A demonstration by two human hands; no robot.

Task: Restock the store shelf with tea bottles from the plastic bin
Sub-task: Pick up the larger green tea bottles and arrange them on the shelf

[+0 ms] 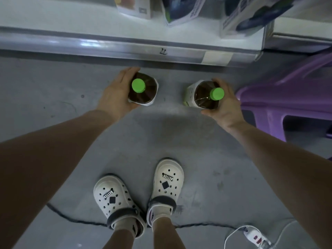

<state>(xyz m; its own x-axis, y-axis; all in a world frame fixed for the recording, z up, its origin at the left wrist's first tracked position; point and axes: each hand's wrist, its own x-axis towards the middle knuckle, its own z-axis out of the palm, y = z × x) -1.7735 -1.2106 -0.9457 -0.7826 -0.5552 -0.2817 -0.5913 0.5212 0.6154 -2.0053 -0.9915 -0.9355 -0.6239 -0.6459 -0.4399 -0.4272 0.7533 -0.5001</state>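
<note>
Two tea bottles are carried at once, one per hand, so that two units are presumably delivered to the shelf in a single trip. The left tea bottle point(142, 91) is held upright, its green cap point(138, 85) facing the camera; it is clasped around the shoulder by the curled fingers and thumb of the left hand point(116, 94). The right tea bottle point(204, 95) is grasped the same way by the right hand point(225, 103), but is tilted, its green cap point(217, 93) leaning toward that hand. A grasp at the shoulder leaves each base free, which suits setting the bottles down upright.

Both bottles are held above the grey floor point(53, 90), well apart from each other and just in front of the shelf edge point(125, 45). Neither bottle rests on the shelf yet; placement is judged to be the step in hand.

On the shelf point(53, 13), boxed goods point(181, 9) are seen at the back. The purple plastic bin point(287, 97) stands to the right, beside the right hand. White clogs point(168, 180) and a cable point(75, 219) are seen on the floor below.
</note>
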